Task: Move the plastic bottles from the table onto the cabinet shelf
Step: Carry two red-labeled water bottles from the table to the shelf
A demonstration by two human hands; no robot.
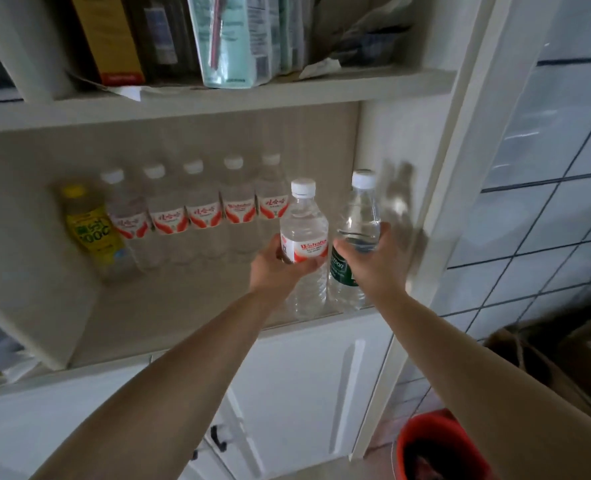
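Note:
My left hand [276,265] grips a clear bottle with a red and white label [304,216] around its middle. My right hand [373,258] grips a clear bottle with a green label [360,209]. Both bottles stand upright, side by side, at the front right of the cabinet shelf [169,306]; whether their bases touch the shelf I cannot tell. Along the back of the shelf stands a row of several red-labelled bottles [204,209], with a yellow bottle [90,226] at its left end.
The upper shelf [218,95] holds boxes and a pale green pouch [231,39]. The cabinet's right post [460,168] rises close to my right hand. Below are white cabinet doors [304,393]. A red bucket [436,445] and a brown bag [543,362] sit on the floor at right.

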